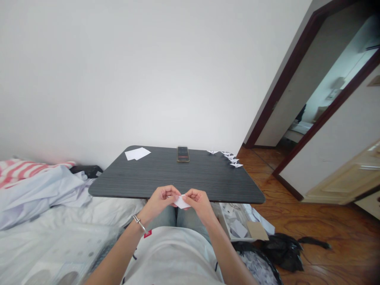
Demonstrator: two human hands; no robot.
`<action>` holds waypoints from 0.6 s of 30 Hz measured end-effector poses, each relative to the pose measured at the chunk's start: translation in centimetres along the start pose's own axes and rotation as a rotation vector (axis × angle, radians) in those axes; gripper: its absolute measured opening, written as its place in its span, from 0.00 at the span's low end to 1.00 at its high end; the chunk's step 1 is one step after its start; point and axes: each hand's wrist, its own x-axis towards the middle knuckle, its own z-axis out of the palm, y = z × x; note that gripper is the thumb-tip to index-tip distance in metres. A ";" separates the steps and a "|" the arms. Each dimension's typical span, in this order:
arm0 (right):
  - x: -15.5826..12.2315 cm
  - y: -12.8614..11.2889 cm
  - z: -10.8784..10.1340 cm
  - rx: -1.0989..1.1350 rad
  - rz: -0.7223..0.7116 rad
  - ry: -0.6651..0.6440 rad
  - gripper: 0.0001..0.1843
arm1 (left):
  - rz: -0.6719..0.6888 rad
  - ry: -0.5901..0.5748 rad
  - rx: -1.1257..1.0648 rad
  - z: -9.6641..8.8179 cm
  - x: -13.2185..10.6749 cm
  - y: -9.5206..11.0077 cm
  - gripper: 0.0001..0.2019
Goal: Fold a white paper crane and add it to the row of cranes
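Head view: I saw the left hand (162,198) and right hand (198,201), each grip pinched on one folded white paper (182,202) by the tabletop's (142,178) near edge, likely for steadiness. Paper cranes (236,165) sat far right, perhaps to leave working room.

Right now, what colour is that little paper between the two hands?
The paper is white, seen best in the head view.
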 end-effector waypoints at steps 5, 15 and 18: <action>-0.1 -0.2 0.0 -0.020 -0.022 -0.002 0.10 | -0.044 0.061 0.002 0.4 0.0 0.1 0.12; -0.1 -0.2 0.2 0.017 -0.049 0.023 0.11 | -0.069 0.000 0.111 0.4 -0.3 -0.1 0.13; -0.1 -0.3 0.3 0.032 -0.041 0.042 0.12 | -0.050 -0.010 0.122 0.4 -0.2 0.0 0.13</action>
